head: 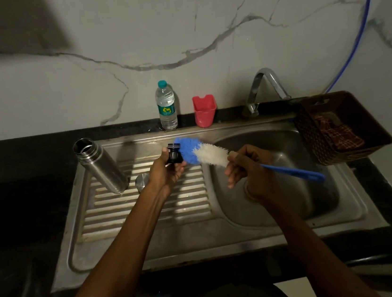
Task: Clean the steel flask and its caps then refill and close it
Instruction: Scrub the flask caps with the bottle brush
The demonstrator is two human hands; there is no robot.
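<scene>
Both hands are busy: my left hand (166, 174) grips one black inner cap (174, 154), my right hand (246, 166) holds one bottle brush (205, 153), its bristles touching the cap. One open steel flask (99, 165) and one steel outer cap (142, 181) stand on the sink's drainboard (148, 211), near its left edge; one water bottle (166, 106) and one red cup (204, 110) sit along the worktop's (18, 157) back edge.

The flask (100, 165) is being stood upright and uncapped on the ribbed drainboard (145, 206) at ten o'clock from the left hand (167, 173). A round cap (142, 181) is being left lying on the drainboard just beside the flask's base, at its three o'clock. The inner stopper (174, 154) is being held by the left hand above the drainboard, with the brush (203, 153) being pressed against it from three o'clock by the right hand (247, 166), over the basin (290, 161). At twelve o'clock, behind the sink, a water bottle (166, 105) and a cup (204, 110) are being kept side by side, the tap (265, 85) at their three o'clock. A basket (340, 128) is being rested on the sink's edge at the basin's two o'clock.
</scene>
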